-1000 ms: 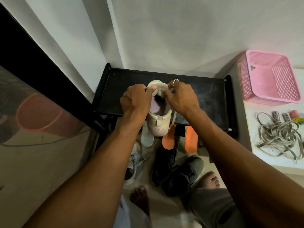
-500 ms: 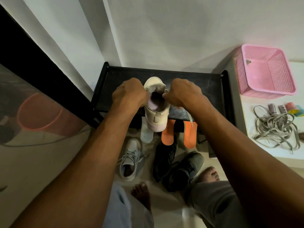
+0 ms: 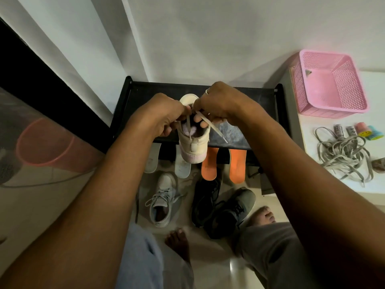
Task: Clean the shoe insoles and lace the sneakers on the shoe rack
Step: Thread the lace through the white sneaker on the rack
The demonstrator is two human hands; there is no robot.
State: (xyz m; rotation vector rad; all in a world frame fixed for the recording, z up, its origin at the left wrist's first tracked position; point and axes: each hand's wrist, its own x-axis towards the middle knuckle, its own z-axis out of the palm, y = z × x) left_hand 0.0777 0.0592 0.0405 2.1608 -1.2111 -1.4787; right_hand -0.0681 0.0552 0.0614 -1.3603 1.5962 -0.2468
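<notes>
A cream sneaker with a pink sole stands on the front edge of the black shoe rack, heel toward me. My left hand and my right hand meet over its opening, each pinching one end of a pale lace. The lace ends cross and hang down over the heel. Two white insoles and two orange insoles lean below the rack. The sneaker's eyelets are hidden by my hands.
A grey sneaker and two dark sneakers lie on the floor by my bare feet. At right, a white surface holds a pink basket, a tangle of grey laces and small tubes. A pink bucket sits left.
My hands moved from holding the sneaker's collar to pinching the lace ends, which now cross and hang free over the heel. The view shifted slightly.
</notes>
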